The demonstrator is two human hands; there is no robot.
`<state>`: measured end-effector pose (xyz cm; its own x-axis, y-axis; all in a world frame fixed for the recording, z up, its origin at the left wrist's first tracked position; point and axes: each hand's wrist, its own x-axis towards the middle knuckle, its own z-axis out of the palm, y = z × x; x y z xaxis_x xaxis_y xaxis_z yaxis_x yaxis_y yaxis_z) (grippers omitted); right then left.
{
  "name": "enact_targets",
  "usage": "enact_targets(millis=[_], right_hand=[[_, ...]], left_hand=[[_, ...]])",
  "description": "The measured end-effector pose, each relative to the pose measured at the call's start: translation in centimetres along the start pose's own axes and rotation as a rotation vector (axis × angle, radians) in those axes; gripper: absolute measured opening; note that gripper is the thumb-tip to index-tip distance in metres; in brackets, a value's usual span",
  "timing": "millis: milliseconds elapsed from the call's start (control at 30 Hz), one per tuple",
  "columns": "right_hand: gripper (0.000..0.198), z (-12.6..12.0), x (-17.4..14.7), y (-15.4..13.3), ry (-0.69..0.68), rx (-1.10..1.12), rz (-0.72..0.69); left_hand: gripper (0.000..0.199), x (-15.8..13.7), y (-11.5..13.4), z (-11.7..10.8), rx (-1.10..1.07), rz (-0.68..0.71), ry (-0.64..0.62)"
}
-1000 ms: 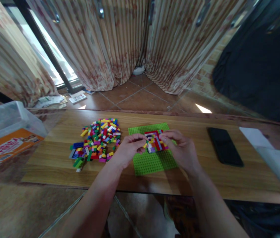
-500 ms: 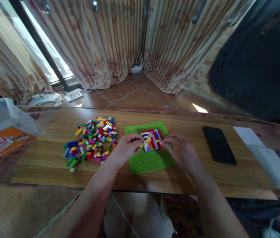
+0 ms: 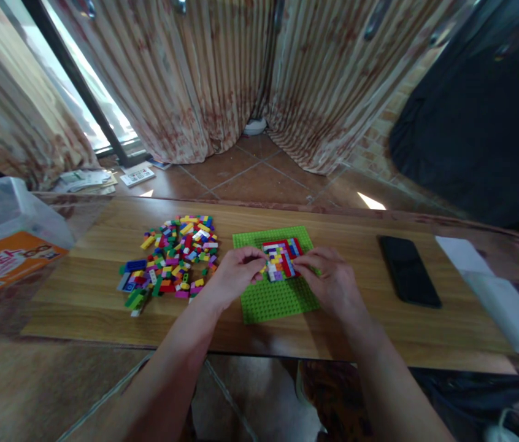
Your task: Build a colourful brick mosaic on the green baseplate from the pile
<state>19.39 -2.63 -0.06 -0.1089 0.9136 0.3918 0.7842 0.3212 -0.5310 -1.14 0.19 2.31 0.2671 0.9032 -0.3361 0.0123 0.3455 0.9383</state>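
A green studded baseplate (image 3: 278,302) lies on the wooden table, bearing a low block of toy bricks (image 3: 282,258) in red, white, blue, orange and purple. At the left side of this block is my left hand (image 3: 240,270), thumb and forefinger pinched together; whatever they hold is too small to make out. My right hand (image 3: 333,279) reaches in from the right, its closed fingertips over the block's right part with a tiny pinkish brick showing at them. A pile of loose bricks (image 3: 172,258) in many colours lies left of the baseplate.
A black phone (image 3: 409,270) lies on the table (image 3: 356,334) to the right, with white paper and a white object (image 3: 508,301) past it. At the far left stands a clear plastic box (image 3: 15,227) with an orange label. Curtains hang behind the table.
My right hand has moved slightly left, its fingertips now over the brick block instead of at its right edge. My left hand stays nearly in place, still pinched.
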Motion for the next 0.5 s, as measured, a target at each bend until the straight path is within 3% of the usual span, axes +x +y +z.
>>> enact_targets(millis=[233, 367, 500], right_hand=[[0.014, -0.31, 0.09, -0.32, 0.019, 0.137, 0.096], [0.015, -0.19, 0.04, 0.08, 0.068, 0.168, 0.237], [0.018, 0.17, 0.00, 0.37, 0.019, 0.200, 0.374]], left_hand=[[0.004, 0.00, 0.14, 0.08, 0.009, 0.004, 0.016], [0.005, -0.03, 0.07, 0.06, 0.009, 0.015, 0.012], [0.005, -0.01, 0.01, 0.06, 0.012, 0.016, 0.012]])
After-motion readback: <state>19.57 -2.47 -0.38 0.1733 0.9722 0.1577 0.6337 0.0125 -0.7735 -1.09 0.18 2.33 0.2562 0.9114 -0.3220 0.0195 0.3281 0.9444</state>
